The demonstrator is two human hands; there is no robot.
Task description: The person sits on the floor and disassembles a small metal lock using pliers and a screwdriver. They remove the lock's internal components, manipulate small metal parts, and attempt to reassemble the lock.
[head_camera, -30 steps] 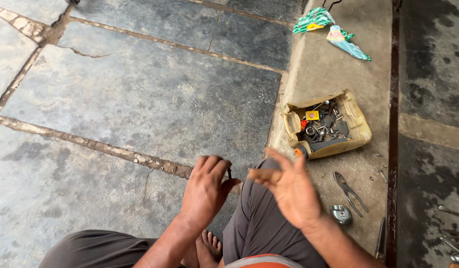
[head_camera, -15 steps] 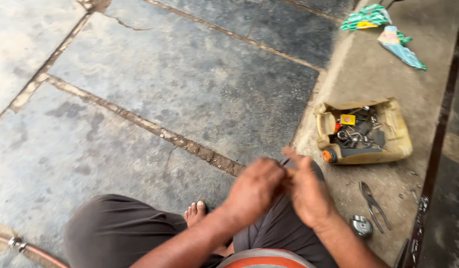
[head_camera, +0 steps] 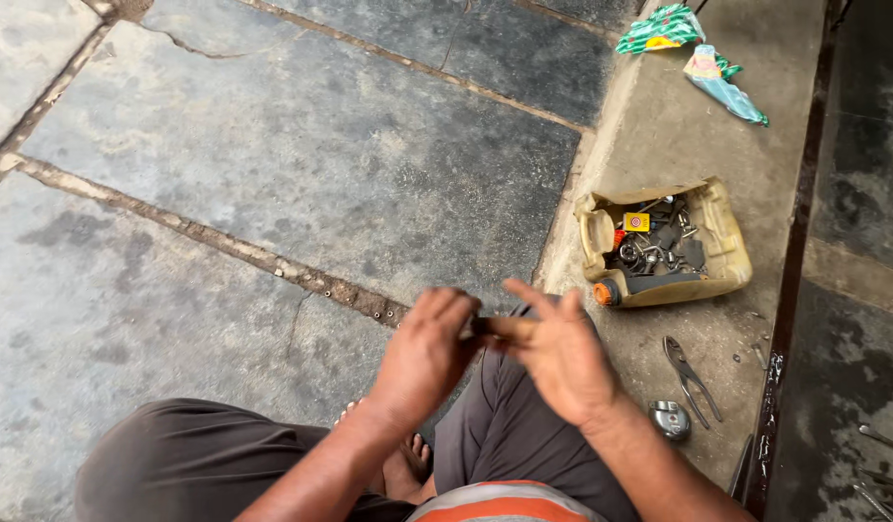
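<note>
left hand [head_camera: 429,353] and right hand [head_camera: 561,356] meet over the knees, fingertips pinched on a small dark part [head_camera: 477,327] lying about crosswise between them, too blurred to identify, both hands equally near; parts tub [head_camera: 732,253] sits well right.

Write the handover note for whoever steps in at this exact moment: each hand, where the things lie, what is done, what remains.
Left hand: fingers curled, pinching a small dark part, too small to identify, where the two hands meet.
Right hand: palm partly open, fingertips at that same part.
Things: cut-open yellowish plastic canister holding dark metal bits sits on the concrete ledge to the right; grey metal pliers and a small round metal piece lie nearer the right knee; green crumpled wrappers at the ledge's far end.
Done: the part is in hand.
Left: it is not yet set down; pliers untouched.
</note>
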